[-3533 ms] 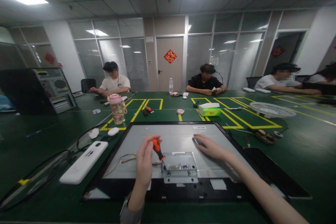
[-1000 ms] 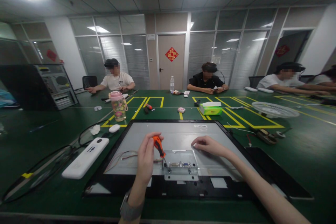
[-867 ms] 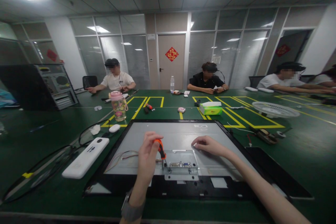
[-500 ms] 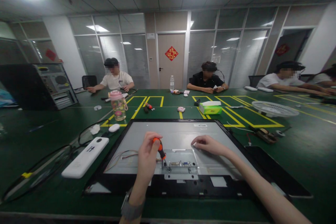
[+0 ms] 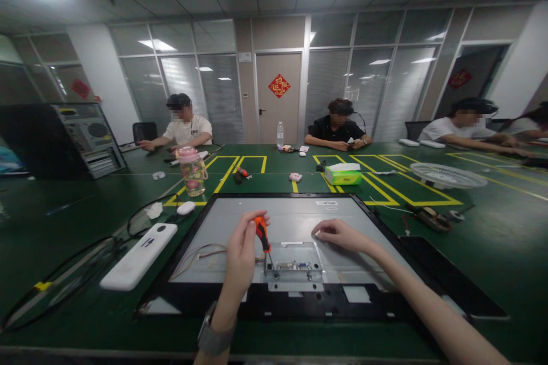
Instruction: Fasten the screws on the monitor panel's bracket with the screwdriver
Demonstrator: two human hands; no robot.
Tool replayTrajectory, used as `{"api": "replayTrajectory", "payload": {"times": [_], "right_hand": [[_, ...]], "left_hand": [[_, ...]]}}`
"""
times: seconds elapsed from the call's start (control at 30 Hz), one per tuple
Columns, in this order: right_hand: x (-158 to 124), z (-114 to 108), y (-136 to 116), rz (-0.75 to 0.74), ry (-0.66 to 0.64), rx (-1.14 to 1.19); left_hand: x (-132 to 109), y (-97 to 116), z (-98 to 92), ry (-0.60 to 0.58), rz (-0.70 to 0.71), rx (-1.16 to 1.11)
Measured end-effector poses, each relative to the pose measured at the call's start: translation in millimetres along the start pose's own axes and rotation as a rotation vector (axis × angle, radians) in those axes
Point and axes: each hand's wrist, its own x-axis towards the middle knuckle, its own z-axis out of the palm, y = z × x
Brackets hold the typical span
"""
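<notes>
The left hand [image 5: 240, 251] grips a small orange-handled screwdriver [image 5: 262, 236], tip down on the silver metal bracket [image 5: 293, 267] of a black-framed flat monitor panel [image 5: 295, 222] lying on the green bench [image 5: 85, 211]. The right hand [image 5: 340, 235] rests loosely on the panel, grasping nothing.

Open metal panel ahead, clutter to both sides

The grey metal back of the black-framed monitor [image 5: 282, 219] lies bare beyond both hands. To the left, a white oblong plastic cover [image 5: 139, 255] and looping black cables [image 5: 85, 254] crowd the green worktop [image 5: 492, 245]; a small brown circuit board [image 5: 428, 218] lies right.
</notes>
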Motion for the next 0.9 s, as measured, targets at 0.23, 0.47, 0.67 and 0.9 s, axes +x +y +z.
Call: {"api": "replayTrajectory", "payload": {"times": [0.23,0.47,0.67,0.9], "right_hand": [[0.6,1.0,2.5,-0.006,0.001,0.0],[-0.1,-0.2,0.8,-0.008,-0.007,0.0],[-1.4,-0.9,-3.3,-0.007,-0.003,0.01],[-1.3,-1.7,-3.8,-0.01,-0.01,0.008]], "left_hand": [[1.4,9.1,14.0,-0.148,0.092,0.067],[1.9,4.4,17.7,-0.06,0.115,0.035],[-0.8,-2.2,11.8,-0.064,-0.032,-0.111],[-1.8,-1.1,12.9,0.015,0.075,-0.033]]}}
